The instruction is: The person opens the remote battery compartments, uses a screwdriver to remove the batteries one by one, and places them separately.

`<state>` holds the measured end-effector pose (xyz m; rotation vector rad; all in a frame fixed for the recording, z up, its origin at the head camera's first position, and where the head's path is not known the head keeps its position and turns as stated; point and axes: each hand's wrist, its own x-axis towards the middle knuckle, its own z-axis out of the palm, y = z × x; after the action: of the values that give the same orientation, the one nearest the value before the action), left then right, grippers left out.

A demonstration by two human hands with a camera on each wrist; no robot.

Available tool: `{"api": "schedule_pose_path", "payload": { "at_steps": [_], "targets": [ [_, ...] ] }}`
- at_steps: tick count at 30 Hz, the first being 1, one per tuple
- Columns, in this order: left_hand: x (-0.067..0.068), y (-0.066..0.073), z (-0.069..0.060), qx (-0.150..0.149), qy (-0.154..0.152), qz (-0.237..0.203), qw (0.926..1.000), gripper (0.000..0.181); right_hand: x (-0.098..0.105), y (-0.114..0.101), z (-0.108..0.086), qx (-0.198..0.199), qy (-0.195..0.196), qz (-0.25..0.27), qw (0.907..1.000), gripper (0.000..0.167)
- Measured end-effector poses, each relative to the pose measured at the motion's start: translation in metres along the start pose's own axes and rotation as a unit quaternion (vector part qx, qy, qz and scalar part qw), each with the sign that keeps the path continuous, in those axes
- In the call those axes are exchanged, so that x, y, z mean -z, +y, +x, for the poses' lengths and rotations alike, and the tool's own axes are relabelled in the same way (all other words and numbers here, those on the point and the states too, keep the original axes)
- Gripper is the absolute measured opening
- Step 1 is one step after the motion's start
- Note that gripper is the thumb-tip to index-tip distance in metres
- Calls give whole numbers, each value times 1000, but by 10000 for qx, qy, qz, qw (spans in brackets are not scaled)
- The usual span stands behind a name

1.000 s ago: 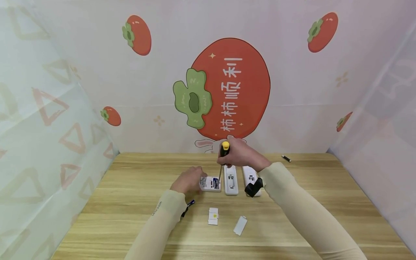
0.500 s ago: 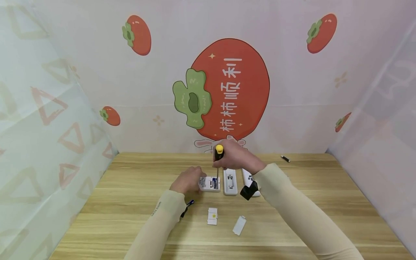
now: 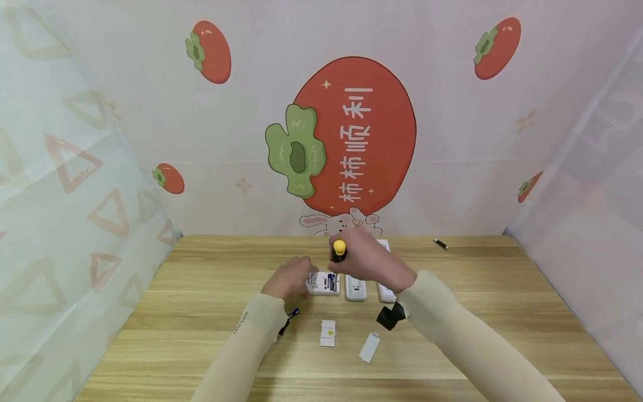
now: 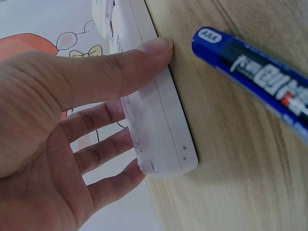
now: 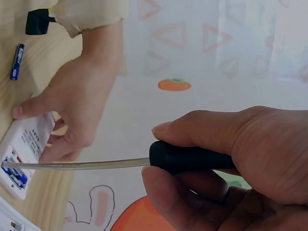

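My left hand (image 3: pixel 291 277) holds a small white remote control (image 3: pixel 316 283) flat on the table, its thumb along the near side and fingers on the far side. Blue batteries (image 5: pixel 18 177) sit in the remote's uncovered battery compartment. My right hand (image 3: pixel 365 258) grips a screwdriver by its black handle (image 5: pixel 185 156), which has a yellow end. In the right wrist view the metal shaft (image 5: pixel 96 165) reaches the compartment, its tip at the batteries. From the head view that shaft is hidden. A loose blue AAA battery (image 4: pixel 260 72) lies on the wood near the left hand.
Right of the held remote lie a white remote with a bare battery bay (image 3: pixel 356 291) and another white remote (image 3: pixel 386 293), both partly covered by the right hand. Two white battery covers (image 3: pixel 328 333) (image 3: pixel 369 347) lie nearer. A dark battery (image 3: pixel 441 244) is at the back right.
The right hand has shifted slightly left, then nearer, and the screwdriver's handle now points more toward the head camera, hiding the shaft. The left hand and remote have stayed put.
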<state>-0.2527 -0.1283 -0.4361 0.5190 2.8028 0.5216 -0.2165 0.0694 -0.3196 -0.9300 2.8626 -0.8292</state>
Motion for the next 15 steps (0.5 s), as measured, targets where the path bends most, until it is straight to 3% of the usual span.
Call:
{"api": "schedule_pose_path", "payload": {
  "at_steps": [6,15],
  "targets": [
    [1,0,1,-112,11,158,9998,48,-6,-5,-10,286,217,-244,9991,23],
    [0,0,-1,41,16,38,10000,55,-1,1,-14,159,103,90,9998,24]
  ]
}}
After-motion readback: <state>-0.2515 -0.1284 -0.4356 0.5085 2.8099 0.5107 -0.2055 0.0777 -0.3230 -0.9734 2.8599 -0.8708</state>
